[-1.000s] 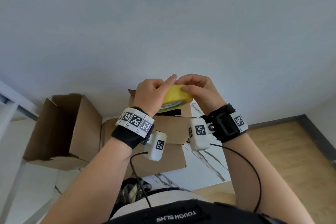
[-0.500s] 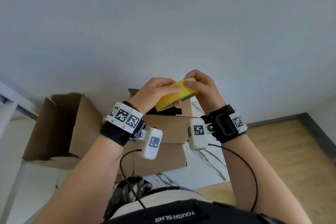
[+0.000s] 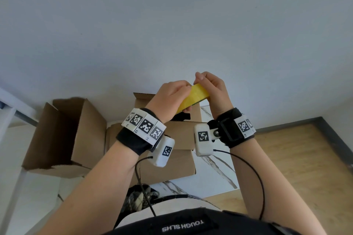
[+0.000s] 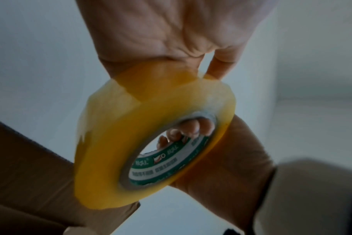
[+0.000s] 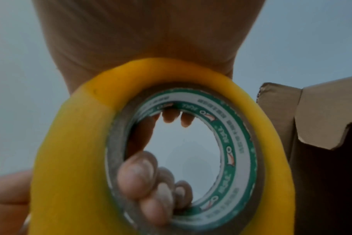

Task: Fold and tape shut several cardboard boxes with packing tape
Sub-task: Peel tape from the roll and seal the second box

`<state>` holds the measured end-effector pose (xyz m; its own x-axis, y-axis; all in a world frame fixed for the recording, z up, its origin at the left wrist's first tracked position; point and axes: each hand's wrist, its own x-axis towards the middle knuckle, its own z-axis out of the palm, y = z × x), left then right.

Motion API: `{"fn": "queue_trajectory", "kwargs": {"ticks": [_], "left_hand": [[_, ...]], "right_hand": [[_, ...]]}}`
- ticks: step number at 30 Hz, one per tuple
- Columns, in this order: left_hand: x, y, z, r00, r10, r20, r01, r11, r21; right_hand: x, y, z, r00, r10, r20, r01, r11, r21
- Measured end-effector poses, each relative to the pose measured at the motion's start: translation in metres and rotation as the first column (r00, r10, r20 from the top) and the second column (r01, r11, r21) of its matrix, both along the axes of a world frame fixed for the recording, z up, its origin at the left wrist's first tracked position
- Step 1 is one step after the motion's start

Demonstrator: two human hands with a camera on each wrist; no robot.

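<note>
Both hands hold a yellow roll of packing tape [image 3: 193,97] in the air above the boxes. My left hand [image 3: 170,95] grips its left side, fingers curled over the outer face. Gripping the right side is my right hand [image 3: 214,91], its thumb on top. The left wrist view shows the roll [image 4: 147,143] tilted, with a slanted tape edge across its outer face near my left fingers [image 4: 219,68]. Fingertips [image 5: 143,178] show inside the green-printed core [image 5: 237,143]. A closed cardboard box [image 3: 177,137] lies under my wrists.
An open cardboard box [image 3: 63,135] lies on its side at the left. Another open box [image 3: 141,101] stands behind the closed ones, against the wall. The boxes rest on a white marble-patterned table [image 3: 214,173]. Wooden floor [image 3: 296,158] lies to the right.
Both hands have lifted the roll a little and turned it from flat-side-up to nearly edge-on. My left fingers have moved further over its outer face.
</note>
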<state>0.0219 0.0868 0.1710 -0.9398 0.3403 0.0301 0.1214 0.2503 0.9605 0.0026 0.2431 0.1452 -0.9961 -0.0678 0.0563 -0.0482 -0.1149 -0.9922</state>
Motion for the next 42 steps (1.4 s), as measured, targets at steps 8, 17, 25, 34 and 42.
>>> {"fn": "queue_trajectory", "kwargs": {"ticks": [8, 17, 25, 34, 42], "left_hand": [[0.002, 0.005, -0.008, 0.999, -0.053, 0.007, 0.053, 0.997, -0.053], [0.000, 0.007, -0.006, 0.997, -0.061, -0.046, 0.056, 0.994, -0.096], [-0.002, 0.006, -0.009, 0.999, -0.001, -0.053, -0.003, 0.997, -0.077], [-0.001, 0.011, -0.002, 0.998, -0.054, -0.037, 0.050, 0.993, -0.109], [0.000, 0.009, 0.000, 0.991, -0.064, 0.116, 0.064, 0.998, 0.009]], "right_hand": [[-0.003, -0.003, -0.006, 0.988, -0.119, 0.101, 0.128, 0.987, -0.091], [-0.005, -0.002, -0.006, 0.979, -0.192, 0.066, 0.196, 0.978, -0.067], [-0.004, 0.007, 0.012, 0.996, -0.057, -0.066, 0.069, 0.977, 0.200], [-0.003, 0.001, 0.004, 0.968, -0.248, -0.037, 0.250, 0.966, 0.063], [-0.001, 0.000, 0.001, 0.959, -0.283, -0.034, 0.284, 0.957, 0.056]]}}
